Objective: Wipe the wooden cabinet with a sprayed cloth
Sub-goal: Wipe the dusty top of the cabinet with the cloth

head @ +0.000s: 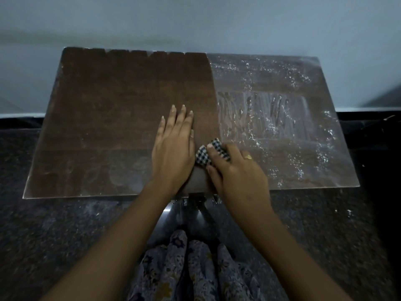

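Left hand lies flat on the wooden cabinet, fingers straight and together. Right hand curls its fingers around the checked cloth, bunched on the cabinet top between both hands.

Dark brown wooden cabinet top, whitish-filmed at its right side; black-and-white checked cloth; purple floral garment; gold ring.
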`<state>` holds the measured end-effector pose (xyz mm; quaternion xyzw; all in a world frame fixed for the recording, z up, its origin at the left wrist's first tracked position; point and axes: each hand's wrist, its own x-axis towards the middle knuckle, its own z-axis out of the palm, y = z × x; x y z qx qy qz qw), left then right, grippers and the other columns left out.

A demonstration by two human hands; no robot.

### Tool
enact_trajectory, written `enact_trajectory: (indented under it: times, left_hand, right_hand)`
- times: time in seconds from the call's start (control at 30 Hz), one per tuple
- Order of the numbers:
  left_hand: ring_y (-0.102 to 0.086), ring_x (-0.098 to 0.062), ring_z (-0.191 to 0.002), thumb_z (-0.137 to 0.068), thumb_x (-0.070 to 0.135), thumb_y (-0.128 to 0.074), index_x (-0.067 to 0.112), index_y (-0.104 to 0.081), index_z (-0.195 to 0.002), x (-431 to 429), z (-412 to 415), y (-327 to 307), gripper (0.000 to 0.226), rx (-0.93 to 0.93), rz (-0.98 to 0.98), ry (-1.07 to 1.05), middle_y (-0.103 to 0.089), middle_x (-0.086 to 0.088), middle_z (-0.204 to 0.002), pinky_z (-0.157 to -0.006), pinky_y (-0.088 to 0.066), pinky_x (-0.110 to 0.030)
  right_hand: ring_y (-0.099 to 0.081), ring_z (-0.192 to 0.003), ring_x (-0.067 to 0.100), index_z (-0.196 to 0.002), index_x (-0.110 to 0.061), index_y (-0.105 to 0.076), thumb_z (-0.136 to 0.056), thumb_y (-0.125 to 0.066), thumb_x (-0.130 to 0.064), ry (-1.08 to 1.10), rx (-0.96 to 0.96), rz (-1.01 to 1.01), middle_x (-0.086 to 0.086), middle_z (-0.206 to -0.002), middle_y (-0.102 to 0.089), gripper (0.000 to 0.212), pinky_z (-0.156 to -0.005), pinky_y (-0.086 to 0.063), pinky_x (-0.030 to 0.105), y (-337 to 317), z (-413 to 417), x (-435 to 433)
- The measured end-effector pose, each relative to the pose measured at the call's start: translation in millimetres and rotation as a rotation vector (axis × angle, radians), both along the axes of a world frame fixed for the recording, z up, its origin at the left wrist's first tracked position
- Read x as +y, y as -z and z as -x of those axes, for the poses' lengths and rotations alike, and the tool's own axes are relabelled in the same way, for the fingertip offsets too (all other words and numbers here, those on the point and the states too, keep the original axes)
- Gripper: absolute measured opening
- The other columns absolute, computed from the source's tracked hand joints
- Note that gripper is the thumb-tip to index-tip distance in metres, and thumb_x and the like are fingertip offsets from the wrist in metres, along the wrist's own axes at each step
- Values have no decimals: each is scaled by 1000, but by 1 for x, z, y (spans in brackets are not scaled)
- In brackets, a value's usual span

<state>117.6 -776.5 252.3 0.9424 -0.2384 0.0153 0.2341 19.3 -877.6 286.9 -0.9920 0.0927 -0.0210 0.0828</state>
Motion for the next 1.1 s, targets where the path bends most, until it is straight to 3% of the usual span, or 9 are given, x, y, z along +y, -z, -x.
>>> enact_trajectory:
  times: [0.27,0.4,0.47,0.63,0.93,1.1]
  left_hand:
    - [-9,-18,-145,-99,20,-32,9,-29,-144,-7,11,-1,47,19,-30,24,-22,-7,-155,-117,-3,-32]
    - [-9,-18,-145,-99,20,-31,9,-28,-145,-14,14,-1,47,13,-46,43,-22,-6,-155,-117,-2,-33]
    - [-10,-19,-145,-99,20,-31,9,-29,-144,-17,13,-2,47,10,-50,42,-23,-7,-155,-117,-3,-33]
    - [-9,-19,-145,-98,17,-31,10,-28,-145,-26,-5,-2,47,2,-73,11,-21,-7,-156,-117,-3,-35]
    - [-7,-18,-146,-97,31,-19,11,-20,-147,-36,-24,5,54,15,-104,-52,-16,-6,-157,-117,-2,-34]
    - [-2,-17,-146,-99,31,-19,9,-14,-148,-39,-22,11,54,-8,-165,-58,-13,-6,-158,-119,-1,-35]
  right_hand:
    - [-58,-71,25,-109,-29,-69,-67,-70,-23,-123,22,-6,0,-107,-68,42,-55,-37,27,-6,38,-25]
    - [-57,-73,24,-106,-34,-70,-71,-58,-27,-146,34,0,-3,-106,-69,38,-59,-31,25,-8,35,-42]
    - [-58,-76,25,-106,-31,-70,-71,-65,-26,-151,32,-8,-1,-106,-69,36,-59,-32,26,-6,25,-46]
    - [-61,-81,28,-108,-27,-70,-71,-69,-23,-130,2,-1,4,-108,-68,37,-62,-44,31,-5,-15,-55]
    - [-49,-111,30,-132,-27,-52,-88,-49,-28,-83,-1,-25,5,-131,-51,44,-86,-43,39,-1,-119,-75]
    - [-44,-118,29,-135,-26,-48,-92,-47,-29,-63,39,17,6,-133,-46,43,-86,-45,40,-7,-179,-89]
